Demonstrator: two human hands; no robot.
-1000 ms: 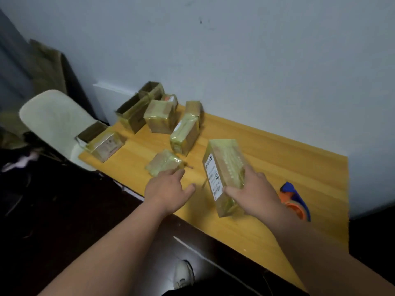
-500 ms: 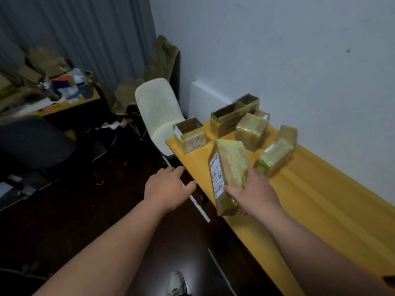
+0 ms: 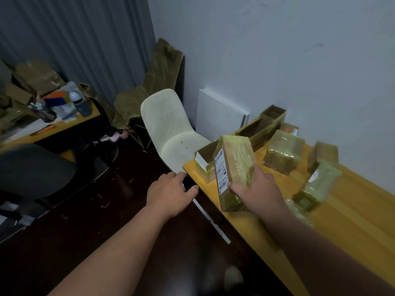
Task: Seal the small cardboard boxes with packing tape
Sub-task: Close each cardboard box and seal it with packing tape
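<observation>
Tape-wrapped box (image 3: 234, 167) stands upright at centre right of the frame, its white label facing left, lifted over the near corner of the yellow table (image 3: 352, 221); the right hand (image 3: 259, 194) grips its lower part, thumb on the labelled side and fingers curled round the far side; the left hand (image 3: 171, 194) hovers at centre over the dark floor (image 3: 85, 231), just off the table's corner, fingers loosely spread and holding nothing. Behind the held box an open carton (image 3: 204, 158) sits at the table's corner, partly hidden by it; further back, against the white wall (image 3: 277, 50), lie two open long cartons (image 3: 261, 129), a wrapped square box (image 3: 283, 151), a plain small box (image 3: 322, 155) and a taped box with a label (image 3: 318, 185) at right, close beside the right wrist. A cream chair (image 3: 168, 129) stands just left of the table's end, a white panel (image 3: 220, 115) leaning on the wall behind it; at upper left a cluttered desk (image 3: 42, 107) and a dark office chair (image 3: 32, 169) stand before a grey curtain (image 3: 74, 39).
</observation>
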